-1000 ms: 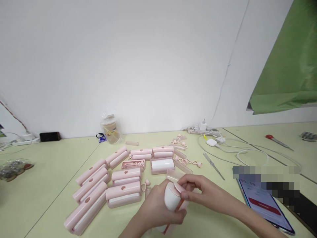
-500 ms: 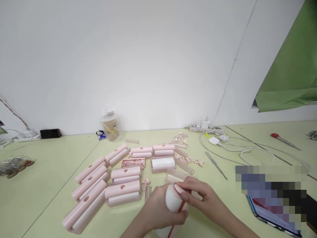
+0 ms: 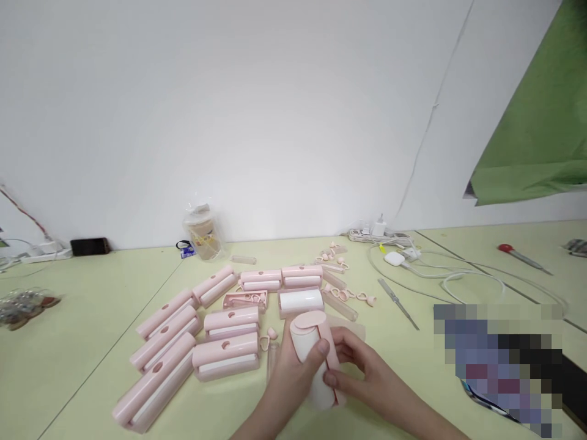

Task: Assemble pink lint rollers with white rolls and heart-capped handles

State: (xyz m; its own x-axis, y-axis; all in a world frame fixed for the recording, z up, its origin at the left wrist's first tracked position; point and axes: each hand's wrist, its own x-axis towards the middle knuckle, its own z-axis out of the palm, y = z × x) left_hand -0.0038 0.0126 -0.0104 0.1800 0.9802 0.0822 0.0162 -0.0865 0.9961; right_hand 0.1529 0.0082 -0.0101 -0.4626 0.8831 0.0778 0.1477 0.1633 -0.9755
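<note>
Both hands are around a white roll in a pink plastic case [image 3: 308, 322], tilted upward over the table's near middle. My left hand [image 3: 293, 373] wraps it from the left, thumb across the white surface. From the right, my right hand [image 3: 362, 370] grips the pink side, its thumb low on the edge; some fingers are hidden behind the case. A thin red-brown strip shows along that edge. Just beyond lies a white roll in an open pink tray [image 3: 301, 301]. Left of the hands is a finished-looking pink case with a white roll [image 3: 227, 354], one of several.
Small pink heart-shaped pieces [image 3: 343, 294] and clear pink covers [image 3: 340, 305] lie behind the hands. To the right are a grey pointed tool [image 3: 398, 304], white cables [image 3: 472, 278], a red-handled tool [image 3: 523, 258] and a partly blurred phone. A bagged cup [image 3: 202, 235] stands near the wall.
The case has been turned more upright, bringing its pink end and white side into view. My right hand has shifted from the top end down to the pink side; both hands still hold it.
</note>
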